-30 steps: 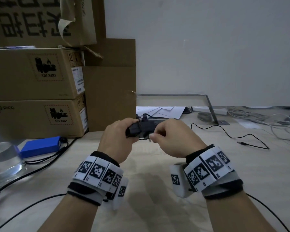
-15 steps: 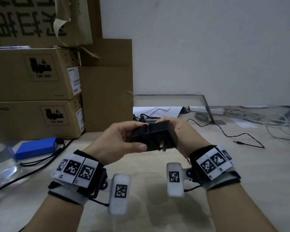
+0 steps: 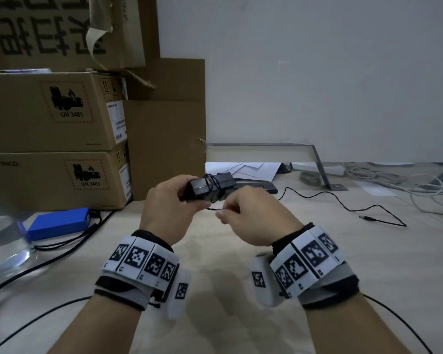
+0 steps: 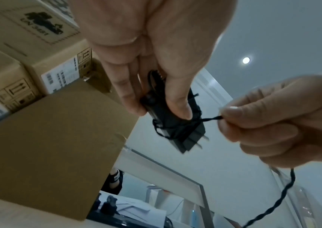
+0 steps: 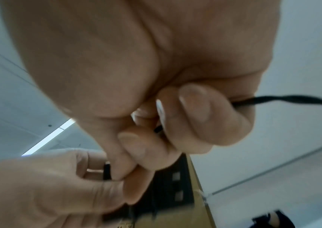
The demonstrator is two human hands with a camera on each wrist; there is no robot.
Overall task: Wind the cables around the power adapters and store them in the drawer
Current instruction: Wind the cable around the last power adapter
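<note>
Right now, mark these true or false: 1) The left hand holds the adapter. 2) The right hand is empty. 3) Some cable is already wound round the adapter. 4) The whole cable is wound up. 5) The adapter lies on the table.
1) True: the left hand grips the black adapter.
2) False: the right hand pinches the cable close to the adapter.
3) True: a few turns cross the adapter's body.
4) False: loose cable trails over the table, its plug end lying free.
5) False: the adapter is held above the table.
</note>
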